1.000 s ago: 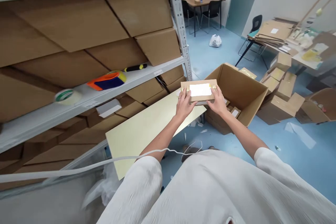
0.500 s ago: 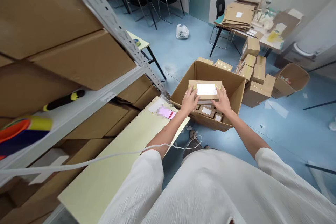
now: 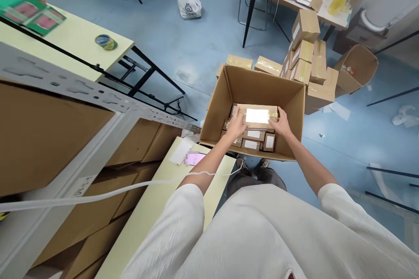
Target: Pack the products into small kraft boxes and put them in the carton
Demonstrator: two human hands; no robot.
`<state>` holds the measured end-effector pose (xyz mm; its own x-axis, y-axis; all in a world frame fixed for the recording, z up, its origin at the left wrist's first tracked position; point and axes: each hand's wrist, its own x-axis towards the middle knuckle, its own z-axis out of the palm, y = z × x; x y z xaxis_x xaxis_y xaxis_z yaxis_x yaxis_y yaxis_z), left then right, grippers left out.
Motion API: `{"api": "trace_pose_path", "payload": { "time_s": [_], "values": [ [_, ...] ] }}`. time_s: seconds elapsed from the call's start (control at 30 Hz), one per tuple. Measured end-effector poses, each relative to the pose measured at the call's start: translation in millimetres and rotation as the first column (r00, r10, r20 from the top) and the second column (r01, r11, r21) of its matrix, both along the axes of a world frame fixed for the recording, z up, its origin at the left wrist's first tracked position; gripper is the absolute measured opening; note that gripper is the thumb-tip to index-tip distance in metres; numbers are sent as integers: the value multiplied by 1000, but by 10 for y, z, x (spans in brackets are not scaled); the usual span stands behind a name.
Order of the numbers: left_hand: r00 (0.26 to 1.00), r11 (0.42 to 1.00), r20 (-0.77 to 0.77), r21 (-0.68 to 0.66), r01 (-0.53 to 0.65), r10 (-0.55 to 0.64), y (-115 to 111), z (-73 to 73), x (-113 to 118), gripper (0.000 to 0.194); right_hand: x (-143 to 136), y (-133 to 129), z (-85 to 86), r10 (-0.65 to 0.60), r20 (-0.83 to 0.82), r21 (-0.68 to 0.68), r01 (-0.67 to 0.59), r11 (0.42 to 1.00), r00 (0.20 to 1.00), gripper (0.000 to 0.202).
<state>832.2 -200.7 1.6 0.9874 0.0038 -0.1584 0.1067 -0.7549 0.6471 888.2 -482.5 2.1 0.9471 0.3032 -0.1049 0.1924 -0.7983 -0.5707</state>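
Note:
Between my two hands is a small taped cardboard box [image 3: 257, 124] with a white label on its top. My left hand [image 3: 237, 125] grips its left end and my right hand [image 3: 280, 123] its right end, fingers curled over the edges. The box is inside a large open carton [image 3: 262, 82], above several smaller labelled boxes [image 3: 251, 144]. Whether its underside rests on them is hidden from me.
A pale table [image 3: 144, 213] with a phone [image 3: 194, 158] stands at my left, beside a metal shelf [image 3: 121, 117] of cartons. A white cable [image 3: 131, 188] crosses over my left arm. Stacked boxes [image 3: 303, 61] stand behind the carton, and a plastic bag [image 3: 189, 4] lies on the floor.
The box in my hands has gone down deeper into the large carton. My view has tilted downward and shifted, showing more of the boxes inside.

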Motion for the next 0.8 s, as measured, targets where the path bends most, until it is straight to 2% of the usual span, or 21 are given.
{"api": "trace_pose_path", "payload": {
  "time_s": [0.1, 0.17, 0.27, 0.37, 0.43, 0.5, 0.67, 0.8],
  "values": [
    [1000, 1000, -16, 13, -2, 2, 32, -36, 198, 85, 207, 10, -126, -11, -99, 13, 13, 1000, 995, 117],
    [1000, 1000, -14, 20, 3, -3, 44, -43, 321, 85, 370, 8, -209, 24, -145, 49, -17, 999, 989, 126],
    [1000, 1000, -1, 30, 6, -6, 47, -104, 499, 84, 649, 0, -379, 19, -231, 125, 10, 992, 973, 123],
    [1000, 997, -21, 71, -12, 14, 15, -310, 670, 86, 904, 27, -654, -38, -311, 189, 101, 977, 949, 114],
    [997, 993, -75, 119, -6, 15, -31, -549, 775, 87, 1017, 68, -908, -58, -349, 207, 137, 969, 935, 112],
    [994, 985, -112, 168, 32, -13, -88, -858, 867, 89, 1076, 113, -1212, -91, -392, 193, 178, 965, 916, 112],
    [980, 971, -188, 212, 106, -66, -158, -1786, 1039, 89, 1114, 189, -2110, -185, -469, 167, 293, 942, 864, 112],
    [973, 981, -222, 164, 102, -64, -32, -2559, 1158, 97, 1196, 276, -2906, -180, -460, 195, 297, 935, 869, 108]
  ]
}}
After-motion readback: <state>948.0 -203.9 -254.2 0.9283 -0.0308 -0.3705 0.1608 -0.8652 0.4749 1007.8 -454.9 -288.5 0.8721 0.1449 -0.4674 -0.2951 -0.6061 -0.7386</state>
